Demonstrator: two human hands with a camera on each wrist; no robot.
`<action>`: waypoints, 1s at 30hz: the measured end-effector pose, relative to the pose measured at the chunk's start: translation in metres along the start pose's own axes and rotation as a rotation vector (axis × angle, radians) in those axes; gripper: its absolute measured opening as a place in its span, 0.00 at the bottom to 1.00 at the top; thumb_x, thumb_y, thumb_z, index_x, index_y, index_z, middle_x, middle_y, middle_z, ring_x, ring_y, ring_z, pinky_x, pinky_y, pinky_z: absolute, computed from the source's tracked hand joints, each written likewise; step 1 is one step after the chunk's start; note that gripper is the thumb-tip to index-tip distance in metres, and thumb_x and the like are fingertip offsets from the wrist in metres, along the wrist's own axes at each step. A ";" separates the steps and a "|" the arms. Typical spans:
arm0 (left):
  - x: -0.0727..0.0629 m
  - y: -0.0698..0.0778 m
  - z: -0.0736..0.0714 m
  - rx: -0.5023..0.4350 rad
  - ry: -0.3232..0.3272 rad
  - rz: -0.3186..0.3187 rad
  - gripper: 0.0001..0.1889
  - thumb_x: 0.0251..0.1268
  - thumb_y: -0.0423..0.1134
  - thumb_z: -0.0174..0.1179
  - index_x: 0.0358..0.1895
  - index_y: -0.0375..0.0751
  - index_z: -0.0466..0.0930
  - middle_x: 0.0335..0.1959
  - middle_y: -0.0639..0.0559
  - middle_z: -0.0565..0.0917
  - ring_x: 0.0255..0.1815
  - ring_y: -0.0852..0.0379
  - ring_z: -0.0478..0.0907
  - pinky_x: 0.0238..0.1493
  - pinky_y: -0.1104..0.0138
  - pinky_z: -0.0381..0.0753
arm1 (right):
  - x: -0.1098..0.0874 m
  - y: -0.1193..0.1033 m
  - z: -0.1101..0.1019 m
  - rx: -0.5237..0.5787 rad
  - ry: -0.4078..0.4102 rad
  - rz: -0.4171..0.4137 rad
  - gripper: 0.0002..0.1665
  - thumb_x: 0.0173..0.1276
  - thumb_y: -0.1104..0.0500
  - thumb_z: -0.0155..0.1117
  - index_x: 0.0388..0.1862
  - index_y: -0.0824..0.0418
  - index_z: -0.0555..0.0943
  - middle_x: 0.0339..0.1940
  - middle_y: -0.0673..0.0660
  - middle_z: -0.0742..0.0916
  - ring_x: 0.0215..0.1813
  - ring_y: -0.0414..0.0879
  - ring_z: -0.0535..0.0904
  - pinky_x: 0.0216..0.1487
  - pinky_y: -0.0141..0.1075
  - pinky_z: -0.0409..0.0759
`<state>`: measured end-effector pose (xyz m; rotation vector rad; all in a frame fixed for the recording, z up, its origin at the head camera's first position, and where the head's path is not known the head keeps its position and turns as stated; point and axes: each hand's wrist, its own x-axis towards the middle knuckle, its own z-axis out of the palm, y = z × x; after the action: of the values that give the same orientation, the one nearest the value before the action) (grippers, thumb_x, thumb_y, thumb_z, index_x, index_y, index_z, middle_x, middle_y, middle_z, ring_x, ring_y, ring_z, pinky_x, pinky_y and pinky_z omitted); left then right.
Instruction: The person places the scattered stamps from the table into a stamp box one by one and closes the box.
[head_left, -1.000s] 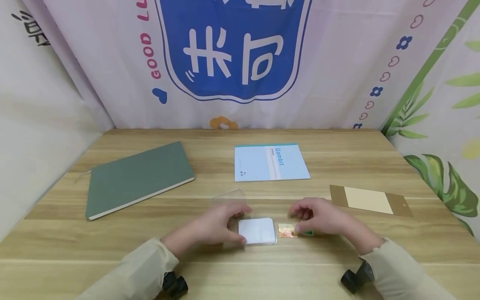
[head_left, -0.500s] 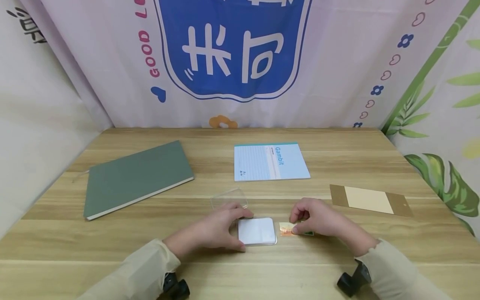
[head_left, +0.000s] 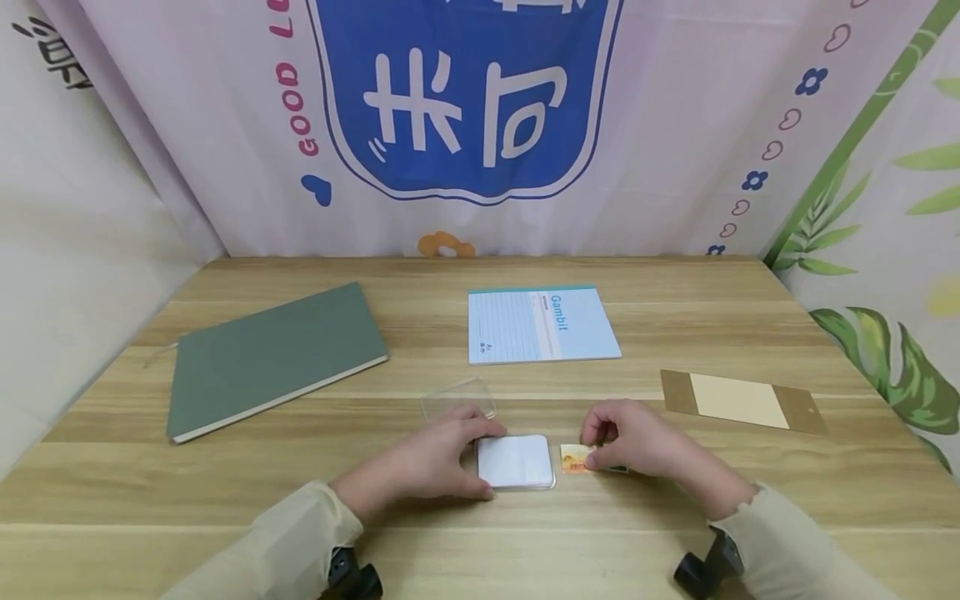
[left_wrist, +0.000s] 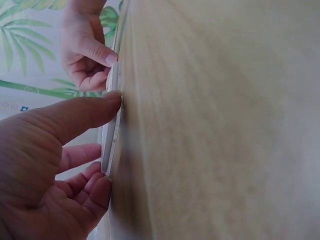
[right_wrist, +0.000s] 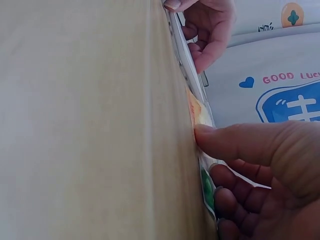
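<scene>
A shallow clear plastic box (head_left: 554, 481) lies on the table, filled with a flat white stack (head_left: 514, 461). Round its left end, my left hand (head_left: 438, 457) grips it, thumb on the near edge and fingers on the far edge. Just right of the box is a small, shiny orange-and-yellow strip (head_left: 574, 458) with a green part (right_wrist: 207, 192) further right. My right hand (head_left: 633, 435) pinches this strip between thumb and curled fingers, covering its middle. Behind the left hand lies a clear plastic lid (head_left: 461, 395), partly hidden by the fingers.
A green hardcover notebook (head_left: 277, 358) lies at the left. Further back in the middle is a light blue Gambit notebook (head_left: 543, 325). At the right, a brown card with a cream panel (head_left: 738, 401) rests flat. Printed curtains close off the back and sides of the wooden table (head_left: 480, 550).
My left thumb has slid from the box's near corner down to its near edge. The right hand has barely moved and stays on the strip.
</scene>
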<state>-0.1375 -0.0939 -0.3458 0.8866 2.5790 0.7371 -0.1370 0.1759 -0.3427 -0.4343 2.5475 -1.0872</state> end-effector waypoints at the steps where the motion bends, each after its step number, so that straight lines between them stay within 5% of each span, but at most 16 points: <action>1: 0.000 0.000 0.000 -0.002 0.001 -0.002 0.30 0.45 0.43 0.72 0.55 0.43 0.75 0.55 0.47 0.71 0.52 0.54 0.68 0.56 0.58 0.71 | 0.000 0.000 0.000 0.002 0.003 0.005 0.12 0.48 0.65 0.72 0.26 0.60 0.76 0.24 0.51 0.77 0.29 0.45 0.69 0.29 0.35 0.69; 16: -0.003 -0.001 0.000 -0.033 0.014 -0.010 0.29 0.44 0.44 0.73 0.55 0.45 0.76 0.50 0.52 0.72 0.49 0.57 0.69 0.53 0.61 0.71 | 0.002 -0.002 -0.006 0.049 0.030 0.010 0.04 0.57 0.64 0.65 0.28 0.62 0.78 0.26 0.52 0.78 0.31 0.45 0.71 0.33 0.33 0.71; 30: -0.006 0.002 0.002 -0.026 0.037 -0.030 0.30 0.44 0.45 0.72 0.55 0.45 0.76 0.48 0.54 0.73 0.48 0.58 0.70 0.53 0.61 0.71 | 0.006 -0.016 -0.009 0.309 -0.152 -0.055 0.10 0.57 0.65 0.64 0.33 0.71 0.76 0.27 0.53 0.77 0.32 0.45 0.72 0.34 0.34 0.75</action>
<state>-0.1315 -0.0959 -0.3455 0.8323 2.6023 0.7840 -0.1433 0.1683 -0.3262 -0.4856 2.2000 -1.3831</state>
